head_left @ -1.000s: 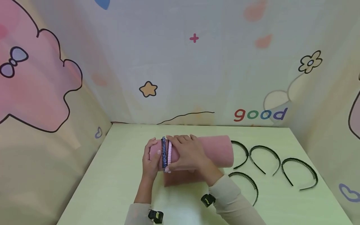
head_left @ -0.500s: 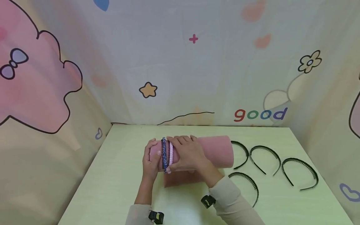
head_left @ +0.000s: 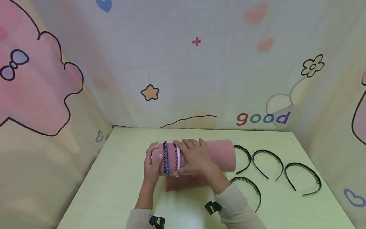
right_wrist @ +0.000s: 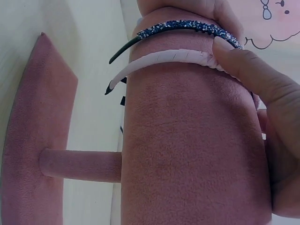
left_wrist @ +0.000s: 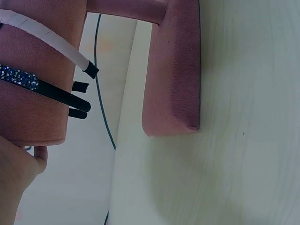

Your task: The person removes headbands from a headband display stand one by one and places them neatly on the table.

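Note:
A pink plush-covered headband stand [head_left: 220, 156] has a thick horizontal roll on a short post and a flat base [head_left: 183, 184]. My left hand [head_left: 151, 168] grips the roll's left end, thumb in front. Around the roll near that end sits a headband with dark blue glitter [head_left: 166, 159]. To its right is a pale pink headband [head_left: 179, 157], which my right hand [head_left: 197, 157] holds, spread over the roll. In the right wrist view the right thumb [right_wrist: 253, 70] touches the pale pink headband [right_wrist: 178, 55]. The left wrist view shows dark headband ends hanging below the roll.
Several black toothed headbands lie right of the stand, among them one far right [head_left: 304, 165], one in the middle [head_left: 268, 152] and one nearer the front [head_left: 248, 179]. A printed curtain [head_left: 183, 79] encloses the pale table [head_left: 114, 190] behind and at both sides.
The pale pink headband and my right hand have moved a little right along the roll, widening the gap from the blue glitter headband. My left hand keeps its grip on the end.

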Motion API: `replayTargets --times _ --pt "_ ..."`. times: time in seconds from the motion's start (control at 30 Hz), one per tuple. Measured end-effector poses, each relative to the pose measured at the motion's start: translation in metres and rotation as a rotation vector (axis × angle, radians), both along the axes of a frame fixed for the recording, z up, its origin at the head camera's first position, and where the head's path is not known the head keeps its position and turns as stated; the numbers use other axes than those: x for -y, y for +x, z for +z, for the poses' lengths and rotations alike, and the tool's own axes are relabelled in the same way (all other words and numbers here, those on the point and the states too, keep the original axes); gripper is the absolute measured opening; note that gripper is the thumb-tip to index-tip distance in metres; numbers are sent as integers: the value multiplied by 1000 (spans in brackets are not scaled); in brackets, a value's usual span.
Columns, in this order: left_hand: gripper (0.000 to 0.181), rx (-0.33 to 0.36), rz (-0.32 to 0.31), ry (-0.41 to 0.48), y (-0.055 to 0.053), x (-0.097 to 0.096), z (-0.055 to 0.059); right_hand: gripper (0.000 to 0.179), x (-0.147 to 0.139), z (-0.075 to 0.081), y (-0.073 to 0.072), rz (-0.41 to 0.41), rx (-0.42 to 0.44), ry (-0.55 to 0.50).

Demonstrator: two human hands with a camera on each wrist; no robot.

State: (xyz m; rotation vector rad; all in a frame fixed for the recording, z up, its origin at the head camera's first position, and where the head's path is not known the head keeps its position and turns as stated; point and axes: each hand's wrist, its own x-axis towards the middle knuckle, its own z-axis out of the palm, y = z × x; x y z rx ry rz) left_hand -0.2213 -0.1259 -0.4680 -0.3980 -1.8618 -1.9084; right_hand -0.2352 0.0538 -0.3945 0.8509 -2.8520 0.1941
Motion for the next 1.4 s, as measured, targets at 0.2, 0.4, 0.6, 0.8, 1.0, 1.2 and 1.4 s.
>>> replayTargets --times 0.2,0.4,0.6,0.8,1.0,1.2,1.4 --pt "31 -4 4 -2 4 -2 3 107 -3 0 1 1 11 -16" --pt "30 -7 18 -19 6 -4 10 108 -6 2 1 -1 12 -20" --pt "30 -5 22 -23 8 -5 12 109 -6 3 2 6 20 -24" --pt "31 -4 18 -21 8 -5 13 109 -8 -1 -1 -27 -23 -17" --pt "31 8 30 -32 5 -2 9 110 -14 -2 -2 -58 -34 -40" --pt "31 21 15 -11 0 0 5 109 -22 0 -4 -50 -17 -59" --pt "31 26 12 -17 -6 2 -8 108 -31 0 0 -67 -4 -67"
